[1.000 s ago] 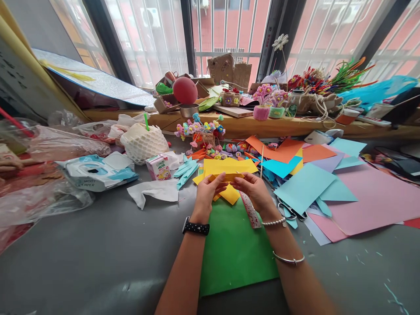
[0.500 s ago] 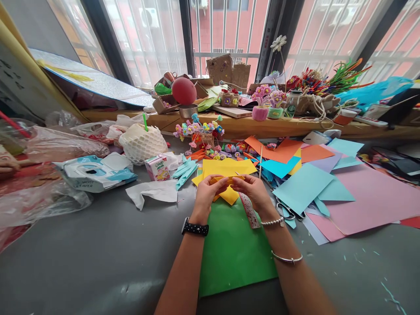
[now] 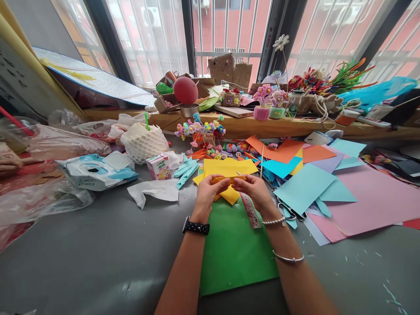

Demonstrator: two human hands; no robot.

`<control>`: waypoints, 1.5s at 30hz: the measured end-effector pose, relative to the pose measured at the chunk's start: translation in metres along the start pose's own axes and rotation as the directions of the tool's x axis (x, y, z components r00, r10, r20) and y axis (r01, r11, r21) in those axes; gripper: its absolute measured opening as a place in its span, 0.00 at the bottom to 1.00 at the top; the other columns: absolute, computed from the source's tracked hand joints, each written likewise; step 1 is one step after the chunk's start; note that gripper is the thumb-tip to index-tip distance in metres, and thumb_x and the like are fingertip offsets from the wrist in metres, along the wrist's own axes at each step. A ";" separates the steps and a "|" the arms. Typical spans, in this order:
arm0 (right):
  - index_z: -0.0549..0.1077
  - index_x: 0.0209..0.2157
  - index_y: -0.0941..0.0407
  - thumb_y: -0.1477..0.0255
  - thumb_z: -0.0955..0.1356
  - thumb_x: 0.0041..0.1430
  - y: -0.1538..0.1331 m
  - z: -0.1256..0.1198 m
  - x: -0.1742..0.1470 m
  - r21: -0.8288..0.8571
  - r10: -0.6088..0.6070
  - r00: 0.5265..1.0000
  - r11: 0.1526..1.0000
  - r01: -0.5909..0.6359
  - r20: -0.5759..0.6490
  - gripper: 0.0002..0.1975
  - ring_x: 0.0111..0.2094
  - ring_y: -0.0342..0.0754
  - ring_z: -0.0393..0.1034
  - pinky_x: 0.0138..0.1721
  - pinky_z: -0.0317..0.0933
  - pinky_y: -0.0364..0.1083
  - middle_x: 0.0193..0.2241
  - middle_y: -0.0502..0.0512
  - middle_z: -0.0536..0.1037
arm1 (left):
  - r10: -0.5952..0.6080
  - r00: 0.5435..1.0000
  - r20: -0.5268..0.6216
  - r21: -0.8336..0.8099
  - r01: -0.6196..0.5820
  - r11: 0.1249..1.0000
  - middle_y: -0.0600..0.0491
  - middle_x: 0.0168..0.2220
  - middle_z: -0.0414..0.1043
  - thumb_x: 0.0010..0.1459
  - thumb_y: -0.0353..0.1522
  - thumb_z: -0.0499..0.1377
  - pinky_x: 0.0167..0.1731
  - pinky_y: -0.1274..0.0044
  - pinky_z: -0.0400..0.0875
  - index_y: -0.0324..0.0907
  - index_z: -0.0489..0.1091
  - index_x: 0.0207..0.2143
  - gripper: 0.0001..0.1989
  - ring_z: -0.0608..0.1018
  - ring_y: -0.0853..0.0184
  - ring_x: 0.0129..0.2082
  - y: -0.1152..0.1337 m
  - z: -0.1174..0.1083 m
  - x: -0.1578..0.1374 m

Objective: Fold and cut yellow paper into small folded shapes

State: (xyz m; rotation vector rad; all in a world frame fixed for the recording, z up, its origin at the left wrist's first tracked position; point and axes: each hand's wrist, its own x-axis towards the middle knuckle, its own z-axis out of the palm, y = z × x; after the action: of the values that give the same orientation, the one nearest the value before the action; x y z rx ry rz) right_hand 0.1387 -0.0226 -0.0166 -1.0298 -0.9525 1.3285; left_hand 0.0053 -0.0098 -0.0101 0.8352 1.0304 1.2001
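Observation:
Between my two hands is a small folded piece of yellow paper (image 3: 231,179), held a little above the table. My left hand (image 3: 210,192) pinches its left end between thumb and fingers. At its right end, my right hand (image 3: 254,192) does the same. Behind and below the hands lie larger yellow paper sheets (image 3: 229,166). A green sheet (image 3: 238,253) lies flat under my wrists. Next to my right hand, a patterned ruler-like strip (image 3: 251,211) rests on the green sheet. Scissors (image 3: 288,211) lie to the right, partly covered by light blue paper (image 3: 303,188).
A pink sheet (image 3: 377,201) spreads over the right side. On the left are a wet-wipe pack (image 3: 98,173), a small carton (image 3: 159,167), a tissue (image 3: 154,190) and a netted white fruit (image 3: 144,143). Craft flowers (image 3: 201,127) stand at the back, before a cluttered ledge (image 3: 236,126).
The whole view has shifted very slightly. Both hands keep their pinch on the yellow paper, with hardly any visible movement.

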 end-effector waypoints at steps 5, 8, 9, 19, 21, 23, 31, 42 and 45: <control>0.72 0.26 0.59 0.69 0.72 0.36 0.000 -0.001 0.001 -0.002 -0.001 1.000 1.000 0.001 0.012 0.12 0.28 0.43 0.71 0.35 0.64 0.44 0.25 0.53 0.76 | -0.003 1.000 0.002 0.000 0.003 1.000 0.53 0.25 0.72 0.34 0.29 0.66 0.32 0.78 0.70 0.36 0.66 0.29 0.16 0.75 0.72 0.24 0.000 0.000 0.000; 0.73 0.26 0.59 0.70 0.72 0.36 0.000 -0.001 0.001 0.000 0.001 1.000 1.000 -0.001 0.014 0.11 0.27 0.43 0.71 0.35 0.64 0.44 0.25 0.52 0.76 | -0.001 1.000 -0.003 0.001 0.001 1.000 0.53 0.25 0.72 0.34 0.28 0.65 0.31 0.79 0.70 0.36 0.66 0.29 0.16 0.75 0.72 0.24 0.000 0.000 0.000; 0.72 0.26 0.60 0.70 0.72 0.36 -0.001 -0.001 0.001 0.000 0.002 1.000 1.000 -0.002 0.016 0.11 0.27 0.43 0.71 0.35 0.64 0.44 0.25 0.52 0.75 | -0.002 1.000 -0.004 0.003 0.002 1.000 0.53 0.25 0.72 0.34 0.28 0.65 0.31 0.79 0.70 0.36 0.66 0.29 0.16 0.74 0.72 0.24 0.000 0.000 0.000; 0.72 0.25 0.60 0.69 0.72 0.36 -0.003 0.001 0.000 -0.024 -0.008 1.000 1.000 0.009 0.022 0.12 0.23 0.42 0.70 0.31 0.65 0.43 0.22 0.50 0.75 | 0.013 1.000 -0.027 0.051 -0.011 0.999 0.54 0.23 0.71 0.34 0.29 0.65 0.29 0.79 0.70 0.36 0.65 0.28 0.16 0.74 0.73 0.22 0.001 0.000 -0.001; 0.72 0.25 0.60 0.69 0.72 0.36 -0.003 0.002 -0.001 -0.026 -0.009 1.000 1.000 0.009 0.019 0.12 0.23 0.42 0.70 0.31 0.65 0.43 0.22 0.51 0.75 | 0.030 0.999 -0.033 0.071 -0.028 0.997 0.55 0.22 0.70 0.34 0.30 0.65 0.28 0.80 0.70 0.36 0.66 0.27 0.16 0.74 0.73 0.21 0.002 0.001 -0.001; 0.72 0.26 0.60 0.69 0.72 0.35 -0.004 0.001 -0.001 -0.028 -0.007 1.000 1.000 0.008 0.021 0.12 0.23 0.42 0.70 0.31 0.65 0.43 0.22 0.51 0.75 | 0.050 0.998 -0.034 0.089 -0.047 0.995 0.55 0.21 0.70 0.34 0.31 0.65 0.26 0.80 0.70 0.36 0.66 0.27 0.16 0.73 0.73 0.20 0.002 0.001 -0.001; 0.72 0.26 0.60 0.69 0.72 0.36 -0.001 0.000 0.001 -0.029 0.000 1.000 1.000 0.001 0.028 0.12 0.23 0.42 0.71 0.29 0.66 0.42 0.22 0.51 0.75 | 0.084 0.996 -0.027 0.088 -0.081 0.993 0.55 0.21 0.70 0.32 0.33 0.66 0.24 0.81 0.70 0.35 0.66 0.26 0.17 0.73 0.74 0.19 0.000 0.000 0.000; 0.72 0.25 0.60 0.67 0.70 0.39 -0.001 0.000 0.002 -0.049 -0.014 1.000 0.999 0.013 -0.017 0.11 0.22 0.41 0.70 0.27 0.65 0.40 0.21 0.50 0.74 | 0.127 0.991 -0.031 0.100 -0.124 0.987 0.53 0.23 0.71 0.32 0.34 0.66 0.25 0.80 0.70 0.35 0.66 0.27 0.17 0.74 0.71 0.22 -0.002 -0.001 0.001; 0.70 0.27 0.60 0.66 0.70 0.41 -0.002 0.000 0.003 -0.055 -0.046 0.997 0.998 0.042 -0.067 0.12 0.21 0.41 0.70 0.25 0.65 0.40 0.21 0.49 0.73 | 0.153 0.988 -0.026 0.117 -0.149 0.982 0.53 0.22 0.70 0.32 0.34 0.65 0.25 0.80 0.70 0.35 0.66 0.27 0.17 0.74 0.72 0.21 -0.003 -0.001 0.002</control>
State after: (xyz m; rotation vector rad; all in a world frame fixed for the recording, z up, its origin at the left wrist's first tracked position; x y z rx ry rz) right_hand 0.1391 -0.0198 -0.0149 -1.0827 -0.9583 1.2292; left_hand 0.0049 -0.0080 -0.0133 0.9997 1.0878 1.2965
